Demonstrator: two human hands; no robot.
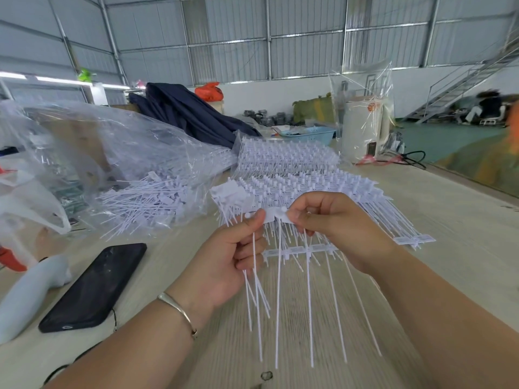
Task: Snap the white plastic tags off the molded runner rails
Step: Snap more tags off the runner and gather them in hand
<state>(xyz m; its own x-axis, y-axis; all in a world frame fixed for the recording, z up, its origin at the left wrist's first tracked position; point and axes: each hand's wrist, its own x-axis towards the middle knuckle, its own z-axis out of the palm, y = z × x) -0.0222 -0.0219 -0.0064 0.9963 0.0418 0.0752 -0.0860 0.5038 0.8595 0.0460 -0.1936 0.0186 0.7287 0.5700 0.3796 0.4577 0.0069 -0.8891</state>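
Observation:
My left hand (233,256) grips a small bundle of loose white tags (257,299), their thin tails hanging below the palm. Its thumb and forefinger also pinch the left end of a white tag head (273,215). My right hand (331,226) pinches the right end of that same piece; long tails (309,304) hang from it over the table. Just behind my hands lies a stack of molded runner rails (303,183) still full of tags. A short rail section (297,251) shows under my fingers.
A clear plastic bag (118,153) at the left holds a heap of loose tags (146,203). A black phone (92,287) and a pale grey object (33,287) lie on the wooden table (421,220). Dark cloth, a blue basket (309,135) and a wrapped white appliance (362,130) stand behind.

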